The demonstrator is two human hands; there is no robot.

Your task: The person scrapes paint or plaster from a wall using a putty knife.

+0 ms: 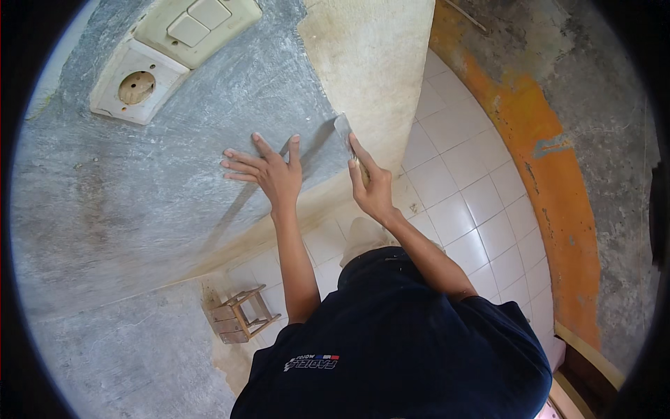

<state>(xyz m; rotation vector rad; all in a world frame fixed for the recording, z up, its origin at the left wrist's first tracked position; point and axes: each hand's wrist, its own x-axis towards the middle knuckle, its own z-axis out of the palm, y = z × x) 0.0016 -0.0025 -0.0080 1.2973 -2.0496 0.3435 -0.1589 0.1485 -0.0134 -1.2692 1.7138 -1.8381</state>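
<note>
In my right hand (372, 191) is a scraper (343, 130) with a flat metal blade; its handle is mostly hidden by my fingers. The blade's tip is at the ragged border where the grey wall surface (172, 173) meets a strip of cream paint (371, 57). My left hand (280, 175) rests on the grey part with its fingers spread and holds nothing. Shadows from the arms and the tool fall across the wall.
A white wall socket (112, 102) and a double light switch (183, 50) are at the upper left. A small wooden stool (243, 317) stands on the white tiled floor (460, 188). Across the floor, another wall bears a band of orange paint (555, 209).
</note>
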